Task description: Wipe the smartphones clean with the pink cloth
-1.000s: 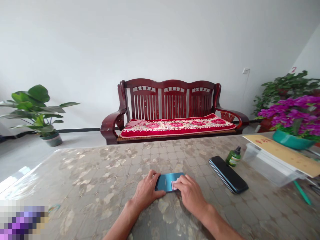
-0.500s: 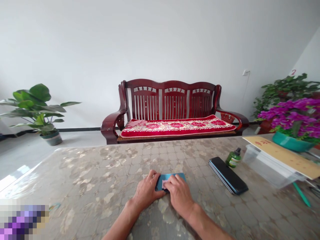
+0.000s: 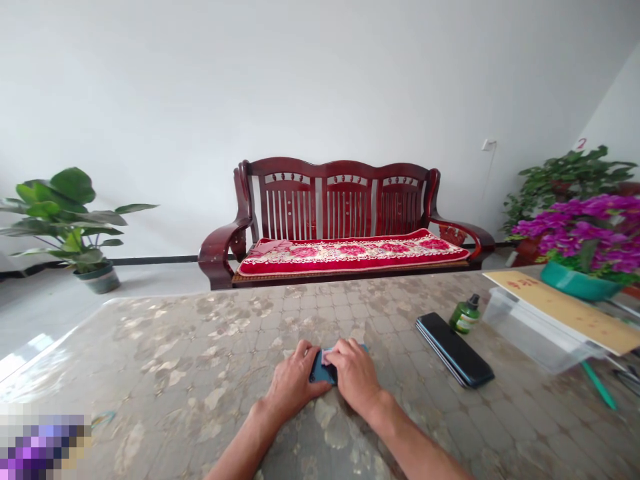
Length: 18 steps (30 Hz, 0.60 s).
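Observation:
A blue phone [image 3: 321, 375] lies on the patterned tabletop in front of me, its back apparently facing up. My left hand [image 3: 291, 379] grips its left end between the thumb at the near edge and the fingers at the far edge. In the closed fingers of my right hand [image 3: 358, 377] is a small pinkish cloth [image 3: 327, 357], pressed against the phone's surface near the far edge. My right hand covers much of the phone's right part.
To the right lie a stack of dark phones [image 3: 455, 350], a green bottle [image 3: 465, 315] and a clear plastic box [image 3: 543, 333] under a tan board [image 3: 565, 313]. A green pen [image 3: 599, 385] and purple flowers [image 3: 595, 230] are farther right. A wooden bench [image 3: 347, 200] stands beyond the table.
My right hand has slid the cloth across the phone toward its far edge and slightly left. My left hand keeps its hold. The view has shifted slightly.

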{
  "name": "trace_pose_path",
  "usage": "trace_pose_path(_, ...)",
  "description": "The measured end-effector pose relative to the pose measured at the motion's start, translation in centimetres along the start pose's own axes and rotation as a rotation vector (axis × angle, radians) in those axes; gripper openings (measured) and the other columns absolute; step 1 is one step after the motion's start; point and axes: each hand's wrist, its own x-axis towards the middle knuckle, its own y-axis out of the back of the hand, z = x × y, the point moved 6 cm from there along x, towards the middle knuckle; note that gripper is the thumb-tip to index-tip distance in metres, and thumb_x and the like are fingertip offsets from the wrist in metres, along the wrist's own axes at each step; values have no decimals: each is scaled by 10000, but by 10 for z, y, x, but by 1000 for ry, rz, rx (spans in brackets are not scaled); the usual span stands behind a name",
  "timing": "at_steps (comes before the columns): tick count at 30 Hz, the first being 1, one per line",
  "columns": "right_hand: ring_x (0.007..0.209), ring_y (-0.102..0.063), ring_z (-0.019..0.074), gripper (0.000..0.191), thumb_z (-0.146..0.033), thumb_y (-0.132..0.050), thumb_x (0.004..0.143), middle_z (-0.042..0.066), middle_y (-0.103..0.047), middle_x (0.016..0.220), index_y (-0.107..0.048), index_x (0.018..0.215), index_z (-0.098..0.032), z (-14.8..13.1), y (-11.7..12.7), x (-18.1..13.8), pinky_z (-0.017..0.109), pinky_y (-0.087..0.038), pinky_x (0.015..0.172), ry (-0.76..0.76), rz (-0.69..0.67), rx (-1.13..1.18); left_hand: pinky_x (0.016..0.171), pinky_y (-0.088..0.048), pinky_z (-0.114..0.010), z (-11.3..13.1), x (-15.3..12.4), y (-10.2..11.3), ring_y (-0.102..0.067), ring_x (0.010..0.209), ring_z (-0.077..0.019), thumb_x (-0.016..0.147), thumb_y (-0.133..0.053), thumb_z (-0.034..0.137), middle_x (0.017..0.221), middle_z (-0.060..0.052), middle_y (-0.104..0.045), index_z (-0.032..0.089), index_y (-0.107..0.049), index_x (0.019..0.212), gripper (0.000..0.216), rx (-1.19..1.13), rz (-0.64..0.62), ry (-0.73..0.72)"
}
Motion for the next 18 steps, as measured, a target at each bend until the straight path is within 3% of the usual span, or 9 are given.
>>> trace_pose_path(8, 921, -551, 174, 305, -202, -453, 977, 26, -668, 954, -738, 1001, -306, 47, 21, -3, 264, -397, 811, -143, -10, -33, 812, -487, -303, 1, -1, 2, -631, 1007, -241, 786, -636, 426, 1276, -53, -506, 272, -500, 1267, 523, 47, -57, 62)
trace_pose_path(13, 933, -552, 173, 336, -166, -419, 980, 27, -662, 977, -726, 1034, -292, 44, 22, -27, 268, -410, 837, -107, 54, 8, 829, -491, -305, 3, -2, 3, -626, 1029, -244, 795, -636, 405, 1259, -52, -510, 266, -493, 1262, 507, 35, -49, 48)
trace_pose_path(18, 924, -551, 176, 337, -143, -425, 971, 33, -654, 964, -727, 1018, -286, 32, 21, -42, 270, -409, 827, -112, 33, 13, 815, -495, -305, 3, -2, 2, -629, 1021, -242, 799, -642, 406, 1256, -54, -508, 260, -495, 1257, 502, 38, -33, 39)
